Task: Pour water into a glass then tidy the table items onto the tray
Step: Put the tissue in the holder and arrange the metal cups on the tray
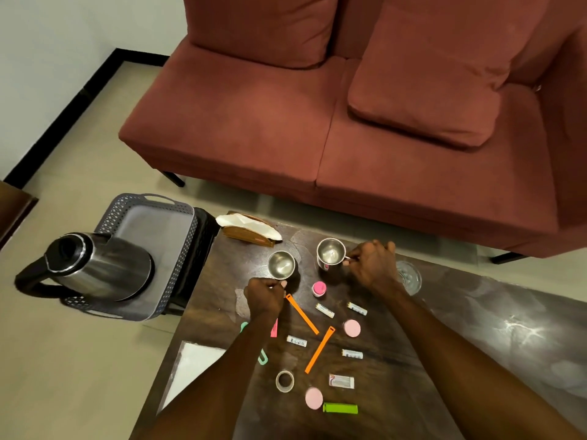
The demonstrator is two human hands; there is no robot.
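Red sofa (317,115) fills the far side. Dark wooden table (444,328) in front of me. Grey plastic tray (152,230) sits off the table's left edge, steel kettle (101,265) standing in it, lid end tilted toward the camera. Napkin holder (251,231) at the table's far left corner. My left hand (263,296) is curled at the near side of the left steel cup (281,265), fingers pinching at its handle, which is hidden. My right hand (371,265) grips the handle of the right steel cup (330,253); both cups upright on the table. Clear glass (409,277) just beside my right wrist, water level unclear. Nearer me: two orange strips (301,314), tape roll (285,381), green lighter (340,408), pink lids (352,328), small batteries (325,310).
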